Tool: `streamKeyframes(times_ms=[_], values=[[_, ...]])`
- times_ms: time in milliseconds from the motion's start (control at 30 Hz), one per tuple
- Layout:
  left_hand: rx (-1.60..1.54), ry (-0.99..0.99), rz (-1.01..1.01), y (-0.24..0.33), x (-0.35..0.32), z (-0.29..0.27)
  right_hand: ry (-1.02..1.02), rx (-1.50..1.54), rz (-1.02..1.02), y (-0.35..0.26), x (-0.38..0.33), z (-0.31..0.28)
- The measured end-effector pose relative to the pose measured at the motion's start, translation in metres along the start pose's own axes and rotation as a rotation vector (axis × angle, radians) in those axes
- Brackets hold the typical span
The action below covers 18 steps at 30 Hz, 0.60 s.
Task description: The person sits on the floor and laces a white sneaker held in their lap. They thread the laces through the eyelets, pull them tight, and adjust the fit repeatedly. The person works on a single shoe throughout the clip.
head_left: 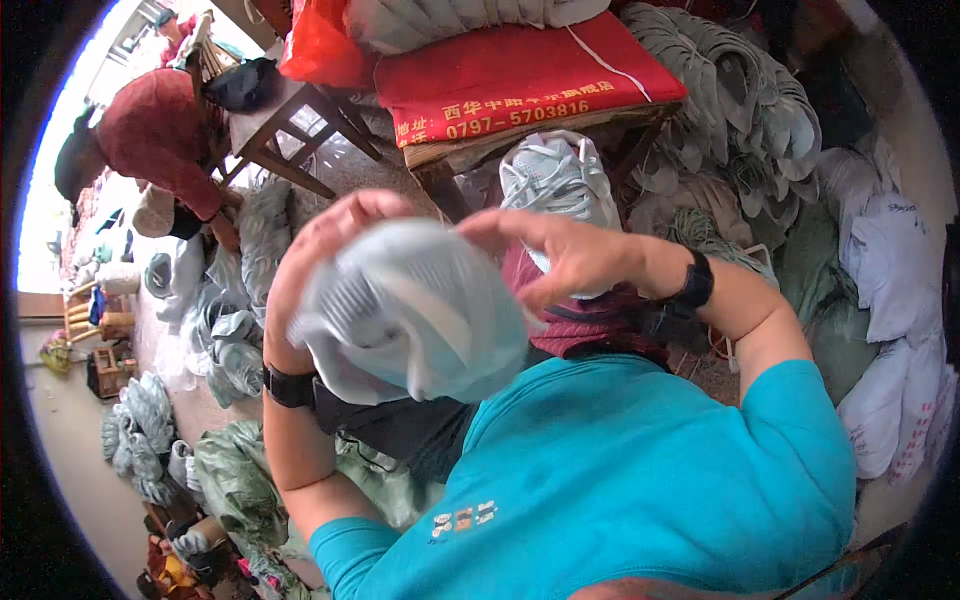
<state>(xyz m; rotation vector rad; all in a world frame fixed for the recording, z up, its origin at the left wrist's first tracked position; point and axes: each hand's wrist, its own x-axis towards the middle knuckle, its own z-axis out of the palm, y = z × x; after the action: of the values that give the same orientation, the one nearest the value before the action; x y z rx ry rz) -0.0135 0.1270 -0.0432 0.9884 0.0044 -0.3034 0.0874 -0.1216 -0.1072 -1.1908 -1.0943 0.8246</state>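
Observation:
A light grey shoe upper (415, 315), blurred by motion, is held up in front of my chest. My left hand (335, 245) curves around its left and far side, with the fingertips partly smeared. At the upper's right edge, my right hand (570, 255) has its index finger and thumb stretched apart, the fingertips at or very near the rim; whether they press on it is hard to see. Just beyond my right hand, another pale grey upper with laces (560, 180) rests above the maroon cloth at my legs.
Ahead stands a wooden bench (430, 160) covered by a red bag (530, 80), with more grey material on top. Bunched grey uppers (740, 90) hang at the far right, above white sacks (890, 260). Leftward, a person in maroon (160, 130) bends beside a wooden stool (285, 125).

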Motion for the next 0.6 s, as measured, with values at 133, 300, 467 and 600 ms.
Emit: streamKeyframes(times_ms=[133, 300, 467, 600], values=[[0.705, 0.141, 0.418, -0.008, 0.007, -0.006, -0.008, 0.138, 0.145, -0.005, -0.017, 0.005], [-0.254, -0.001, 0.193, -0.028, 0.073, -0.049, 0.247, 1.046, 0.167, -0.02, -0.024, -0.029], [-0.222, 0.065, 0.055, -0.022, 0.113, 0.003, 0.546, 0.566, 0.082, -0.016, -0.05, -0.048], [0.192, 0.151, 0.169, -0.066, 0.13, 0.017, 0.607, 0.482, 0.235, -0.006, -0.073, -0.057]])
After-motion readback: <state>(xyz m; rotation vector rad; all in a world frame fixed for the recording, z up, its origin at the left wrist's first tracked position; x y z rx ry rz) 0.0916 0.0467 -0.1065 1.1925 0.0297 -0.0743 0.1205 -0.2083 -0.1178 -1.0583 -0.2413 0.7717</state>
